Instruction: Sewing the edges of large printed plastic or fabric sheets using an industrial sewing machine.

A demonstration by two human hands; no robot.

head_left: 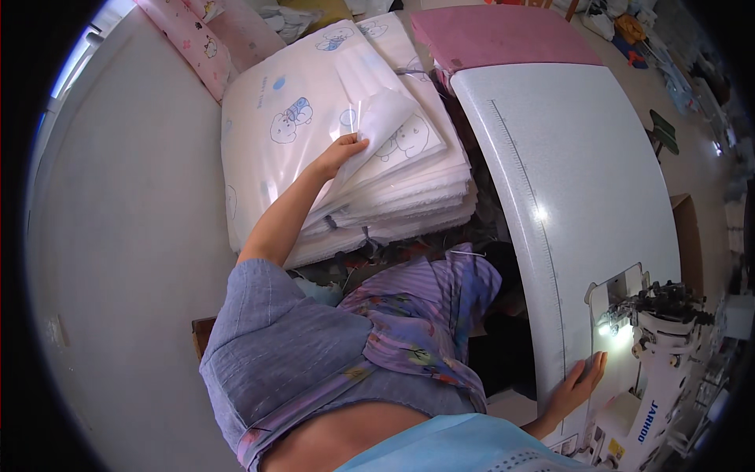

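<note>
With my left arm reaching forward, my left hand (pixel 343 153) pinches the edge of the top white printed sheet (pixel 383 116), and that corner is folded back to show its plain underside. The sheet looks thin and glossy. Beneath it lies a thick stack of similar white sheets (pixel 429 182), printed with cartoon bears and blue marks, with dark ties at its edge. My right hand (pixel 572 393) rests on the pale sewing table with fingers stretched out, holding nothing. Close by it stands a white sewing machine (pixel 654 370), its lamp lit beside the needle area.
The pale sewing table (pixel 574 165) has a ruler scale along its left edge and a pink cover (pixel 503 35) at its far end. A white wall panel (pixel 126 236) stands at left, with pink printed fabric (pixel 189 35) behind. My lap, in a floral apron (pixel 421 315), is below.
</note>
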